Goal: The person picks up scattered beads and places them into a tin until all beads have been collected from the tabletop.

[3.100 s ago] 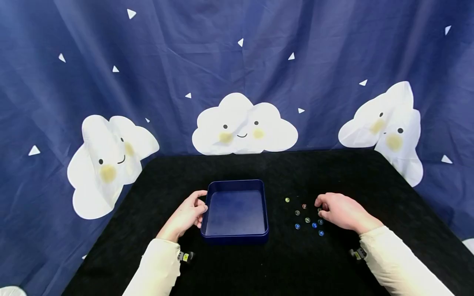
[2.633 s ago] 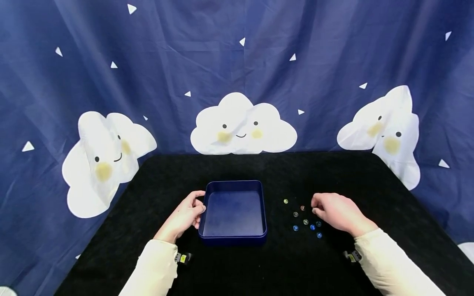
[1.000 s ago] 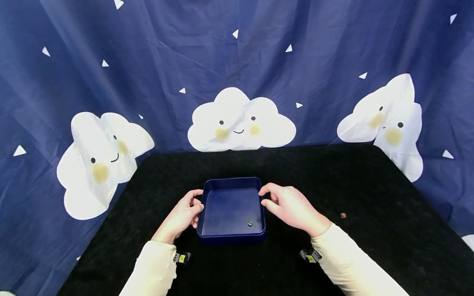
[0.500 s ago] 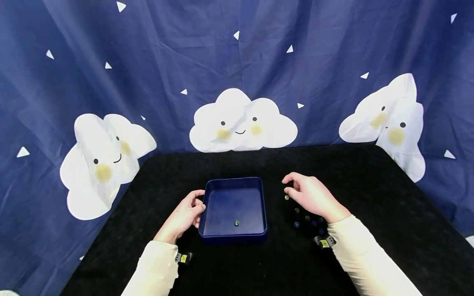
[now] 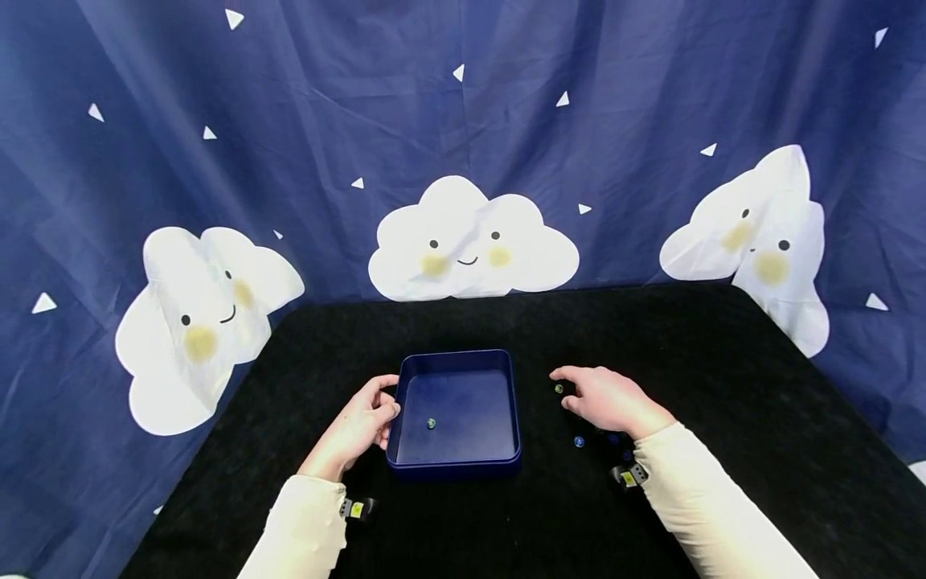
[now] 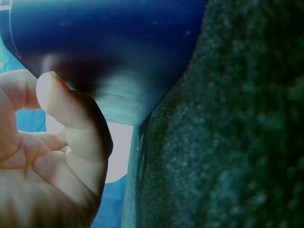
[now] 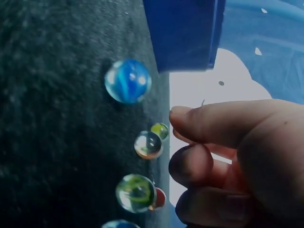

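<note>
- Dark blue curtain (image 5: 405, 104) with white clouds (image 5: 473, 241) and triangles (image 5: 234, 18) backs a table in black cloth (image 5: 456, 531).
- Since a second ago, the right hand (image 5: 611, 400) has moved from the box (image 5: 463, 402) rim back to the loose marbles.
- One green marble (image 5: 431, 424) has rolled from the box's right side to its left; in the earliest views the box held none. Judging by that, one is in and at least six lie outside, so the work looks barely begun.
- That right hand has thumb and forefinger parted, the other fingers curled, with nothing seen in its grasp. Just beside its fingertips is a yellow marble (image 5: 559, 388); contact is unclear.
- Nearby lie a blue marble (image 7: 128, 81), a clear one (image 7: 148, 145), another green one (image 7: 136, 193) and a partly hidden red one (image 7: 160, 198).
- Thumb and bent fingers of the left hand (image 5: 354, 420) hold the box's left wall.
- Each wrist camera (image 5: 367, 509) bears a yellow label (image 5: 357, 510), too small to read; no brand shows.
</note>
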Demonstrator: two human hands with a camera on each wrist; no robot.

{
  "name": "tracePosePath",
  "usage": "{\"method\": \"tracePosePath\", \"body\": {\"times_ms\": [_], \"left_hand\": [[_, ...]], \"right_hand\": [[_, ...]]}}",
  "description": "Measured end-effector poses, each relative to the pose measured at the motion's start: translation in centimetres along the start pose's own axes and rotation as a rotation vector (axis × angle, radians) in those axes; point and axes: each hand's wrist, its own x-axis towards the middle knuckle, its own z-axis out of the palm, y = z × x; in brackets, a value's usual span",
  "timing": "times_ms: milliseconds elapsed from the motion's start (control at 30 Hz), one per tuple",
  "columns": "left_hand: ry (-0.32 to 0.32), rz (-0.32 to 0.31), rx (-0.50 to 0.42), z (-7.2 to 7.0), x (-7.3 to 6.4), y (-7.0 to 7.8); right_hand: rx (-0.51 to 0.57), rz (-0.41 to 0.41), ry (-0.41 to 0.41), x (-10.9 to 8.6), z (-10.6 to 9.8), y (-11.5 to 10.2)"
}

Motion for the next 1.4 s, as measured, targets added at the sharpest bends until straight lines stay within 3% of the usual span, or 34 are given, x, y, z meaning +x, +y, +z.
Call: {"method": "tracePosePath", "body": {"times_ms": [433,733,933,1067,1400], "left_hand": [[-0.011,0.007,-0.030,0.0,-0.1,-0.1],[-0.009,-0.008,-0.024,-0.1,0.3,-0.6],[0.014,-0.005,-0.012,-0.4,1.3,-2.4],[0.033,0.003,0.008,-0.4,1.4,-2.8],[0.042,0.013,0.011,-0.4,1.4,-2.9]], "right_hand": [[-0.041,0.032,0.081,0.0,0.3,-0.3],[0.090,-0.079,0.224,0.2,-0.4,-2.5],[0.210,-0.164,0.205,-0.1,-0.3,-5.3],[0.284,-0.204,0.179,-0.4,0.1,-6.8],[0.283,-0.263,0.206,-0.6,1.1,-8.4]]}}
